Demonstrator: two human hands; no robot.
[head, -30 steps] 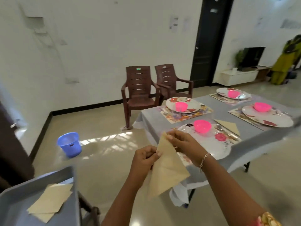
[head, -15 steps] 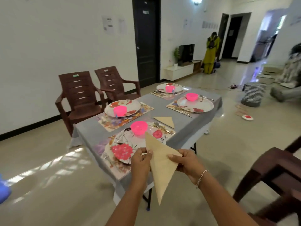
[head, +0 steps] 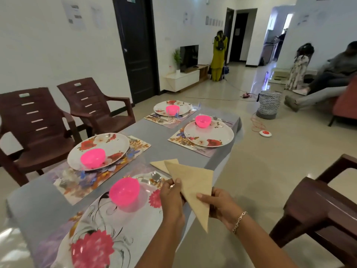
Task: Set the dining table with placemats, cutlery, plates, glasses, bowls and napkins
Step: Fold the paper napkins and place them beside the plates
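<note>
Writing on the white paper sheets (head: 74, 14) taped to the wall is too small to read. Both hands hold a folded beige triangular napkin (head: 193, 188) over the right edge of the grey-clothed dining table (head: 152, 132): the left hand (head: 172, 200) pinches its left edge between thumb and curled fingers, and the right hand (head: 220, 206) grips its right edge, thumb on top, fingers curled beneath. A second folded beige napkin (head: 159, 165) lies flat by that edge, beside the nearest floral plate (head: 96, 219) with its pink plastic bowl (head: 124, 192)
</note>
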